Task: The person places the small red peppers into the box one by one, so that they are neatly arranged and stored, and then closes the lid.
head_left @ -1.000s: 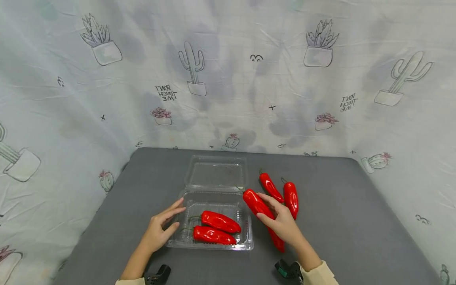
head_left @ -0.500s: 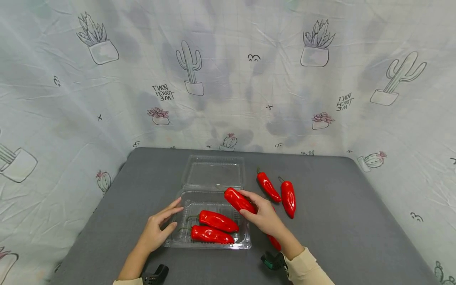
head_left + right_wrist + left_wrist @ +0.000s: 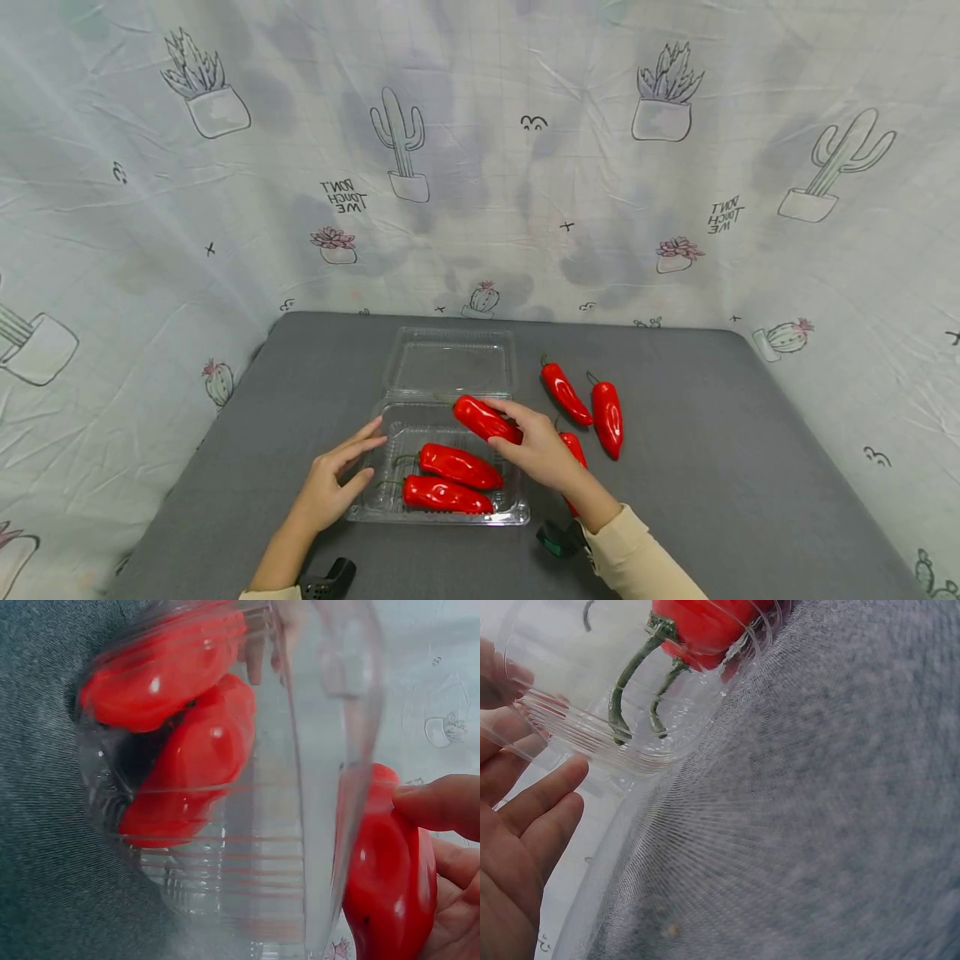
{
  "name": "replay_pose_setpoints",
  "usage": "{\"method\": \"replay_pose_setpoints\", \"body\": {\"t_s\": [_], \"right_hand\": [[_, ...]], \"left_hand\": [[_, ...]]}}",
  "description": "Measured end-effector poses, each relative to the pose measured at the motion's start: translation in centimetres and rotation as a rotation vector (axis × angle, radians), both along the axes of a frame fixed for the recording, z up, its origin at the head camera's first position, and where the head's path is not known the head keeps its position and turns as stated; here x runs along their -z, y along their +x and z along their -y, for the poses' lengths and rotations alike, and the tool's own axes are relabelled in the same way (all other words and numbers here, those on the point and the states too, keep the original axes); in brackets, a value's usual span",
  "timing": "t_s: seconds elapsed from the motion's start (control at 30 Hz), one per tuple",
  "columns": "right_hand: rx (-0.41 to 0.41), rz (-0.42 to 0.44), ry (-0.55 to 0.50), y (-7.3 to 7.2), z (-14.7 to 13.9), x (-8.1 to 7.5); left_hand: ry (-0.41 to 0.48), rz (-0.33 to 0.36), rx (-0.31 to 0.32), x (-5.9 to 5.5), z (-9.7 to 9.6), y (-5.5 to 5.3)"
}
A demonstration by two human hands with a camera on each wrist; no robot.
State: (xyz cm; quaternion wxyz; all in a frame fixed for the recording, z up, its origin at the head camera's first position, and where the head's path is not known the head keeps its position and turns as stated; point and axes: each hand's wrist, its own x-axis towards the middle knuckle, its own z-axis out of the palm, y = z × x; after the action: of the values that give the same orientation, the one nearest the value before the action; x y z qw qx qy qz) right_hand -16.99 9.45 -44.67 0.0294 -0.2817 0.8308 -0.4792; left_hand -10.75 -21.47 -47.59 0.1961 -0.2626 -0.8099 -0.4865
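Observation:
My right hand (image 3: 542,448) grips a red pepper (image 3: 480,417), thumb on one side and fingers on the other, over the far right part of a clear plastic clamshell box (image 3: 429,517). In the right wrist view this held pepper (image 3: 386,862) is at the box's rim level. Two red peppers, a farther one (image 3: 459,465) and a nearer one (image 3: 446,495), lie side by side in the box, stems to the left. My left hand (image 3: 330,486) is at the box's left side with fingers spread loosely, the fingertips (image 3: 576,766) close against its clear wall.
The box's lid (image 3: 450,360) lies folded back behind it. Right of the box are a slim red pepper (image 3: 566,393), another red pepper (image 3: 607,419) and a third red pepper (image 3: 573,447), partly hidden by my right arm. A patterned cloth (image 3: 480,167) surrounds the grey table (image 3: 720,467).
My right hand has carried the gripped pepper leftward, from beside the box to above it. The left hand keeps its place at the box's left side.

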Motion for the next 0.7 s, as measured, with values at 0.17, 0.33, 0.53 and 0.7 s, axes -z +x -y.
{"method": "replay_pose_setpoints", "body": {"t_s": [0.17, 0.33, 0.53, 0.7], "right_hand": [[-0.028, -0.021, 0.033, -0.5, 0.6, -0.3], [-0.056, -0.041, 0.063, -0.8, 1.1, -0.2], [-0.079, -0.034, 0.063, -1.1, 1.3, -0.2], [-0.095, -0.085, 0.055, -1.2, 1.4, 0.2]], "left_hand": [[0.003, 0.001, -0.008, 0.0, 0.0, 0.0], [-0.002, -0.003, -0.01, 0.1, 0.0, 0.0], [-0.006, -0.009, -0.007, 2.7, 0.8, -1.0], [0.002, -0.014, -0.003, 1.3, 0.4, -0.5]]}}
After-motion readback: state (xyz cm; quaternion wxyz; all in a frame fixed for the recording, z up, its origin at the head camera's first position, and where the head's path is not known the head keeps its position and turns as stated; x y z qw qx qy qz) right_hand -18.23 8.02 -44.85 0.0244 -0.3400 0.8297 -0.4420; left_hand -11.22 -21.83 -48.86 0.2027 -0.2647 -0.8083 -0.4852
